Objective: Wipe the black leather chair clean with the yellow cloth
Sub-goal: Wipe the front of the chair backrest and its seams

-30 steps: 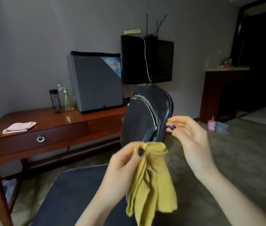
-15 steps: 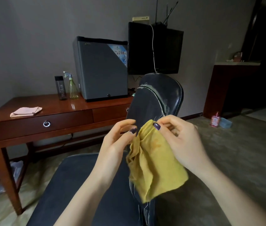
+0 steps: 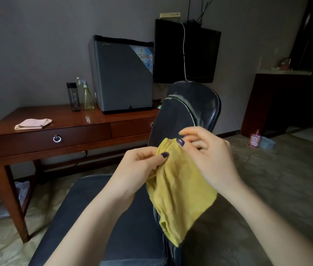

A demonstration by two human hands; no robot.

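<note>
- Yellow cloth hangs between both your hands in front of the black leather chair, low before its backrest and above the rear of its seat; I cannot tell whether it touches the leather.
- Your left hand pinches the cloth's upper left edge between thumb and curled forefinger. Its other fingers are folded under and mostly hidden.
- Your right hand pinches the top of the cloth, thumb against curled fingers. The fingertips are slightly blurred.
- The cloth covers the join of seat and backrest, and the bottom edge of the view cuts off part of the seat.
- Pale worn streaks show near the backrest's top, dim in the low light.
- Behind the chair, a wooden desk carries a folded pink cloth, a dark bottle, a spray bottle and a small grey fridge; the backrest hides the desk's right end.
- A small red bottle stands on the floor at right, its label too small to read.
</note>
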